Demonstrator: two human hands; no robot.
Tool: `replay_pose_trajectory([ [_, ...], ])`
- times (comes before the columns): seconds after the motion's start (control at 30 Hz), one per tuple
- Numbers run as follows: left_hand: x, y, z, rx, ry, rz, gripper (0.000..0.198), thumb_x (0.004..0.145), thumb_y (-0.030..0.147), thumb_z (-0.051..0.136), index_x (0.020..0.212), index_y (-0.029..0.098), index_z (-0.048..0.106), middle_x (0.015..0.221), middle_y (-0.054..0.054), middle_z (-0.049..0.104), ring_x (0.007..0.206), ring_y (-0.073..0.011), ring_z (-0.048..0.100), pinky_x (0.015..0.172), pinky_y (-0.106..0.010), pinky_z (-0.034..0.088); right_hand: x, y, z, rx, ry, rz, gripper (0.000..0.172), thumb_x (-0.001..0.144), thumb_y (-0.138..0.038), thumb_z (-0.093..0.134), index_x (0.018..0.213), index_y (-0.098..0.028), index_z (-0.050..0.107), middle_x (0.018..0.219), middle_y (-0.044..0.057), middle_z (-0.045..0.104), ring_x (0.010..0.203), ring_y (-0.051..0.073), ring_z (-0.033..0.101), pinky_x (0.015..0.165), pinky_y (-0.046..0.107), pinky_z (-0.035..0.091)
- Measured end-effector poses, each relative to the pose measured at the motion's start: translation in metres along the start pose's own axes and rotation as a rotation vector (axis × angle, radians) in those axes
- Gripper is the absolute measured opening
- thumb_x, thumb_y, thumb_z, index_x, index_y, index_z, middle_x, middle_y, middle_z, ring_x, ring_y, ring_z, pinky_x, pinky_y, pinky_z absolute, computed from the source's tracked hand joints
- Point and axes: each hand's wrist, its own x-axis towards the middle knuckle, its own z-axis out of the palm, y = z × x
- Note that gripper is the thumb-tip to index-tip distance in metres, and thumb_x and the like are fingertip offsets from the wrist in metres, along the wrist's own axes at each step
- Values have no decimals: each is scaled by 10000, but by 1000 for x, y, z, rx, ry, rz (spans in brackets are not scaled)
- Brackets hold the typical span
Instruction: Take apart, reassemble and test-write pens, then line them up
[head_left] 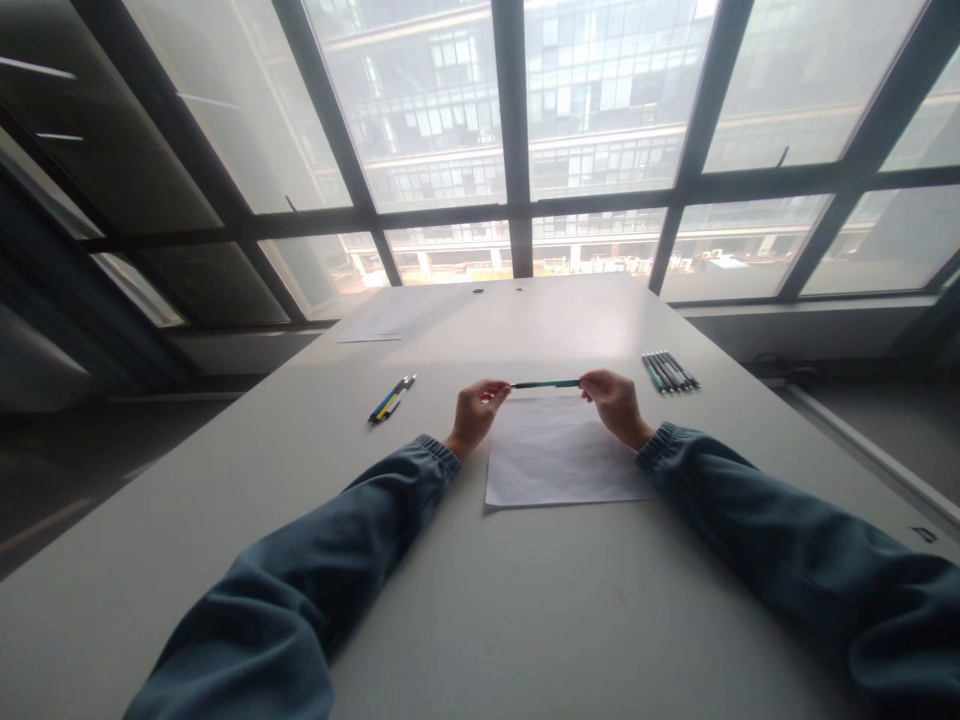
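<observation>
A dark green pen (545, 384) is held level above the far edge of a white sheet of paper (559, 455). My left hand (475, 412) pinches its left end, where something red shows between the fingers. My right hand (613, 402) pinches the right end. Both hands are closed on the pen, a little above the white table (480, 600). Both arms wear blue sleeves.
Several dark pens (670, 371) lie side by side to the right of the paper. Blue and yellow pens (391, 399) lie to the left. Another sheet (390, 320) rests at the far left of the table. Large windows stand behind.
</observation>
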Motion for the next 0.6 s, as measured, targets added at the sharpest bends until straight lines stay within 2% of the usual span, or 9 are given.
replay_pose_trajectory([
  [0.27,0,2,0,4,-10,-12,229,826,395,734,870,177,785,856,-77,775,803,-222,709,751,-340,548,0,-2,0,0,-7,2,189,805,-352,699,810,-163,704,678,31,684,556,145,590,528,296,509],
  [0.6,0,-1,0,9,-21,5,263,844,422,718,875,168,779,846,-80,774,802,-216,712,749,-328,553,0,-2,-1,-10,-9,-2,223,820,-385,697,815,-162,701,663,33,684,545,141,583,516,288,497],
])
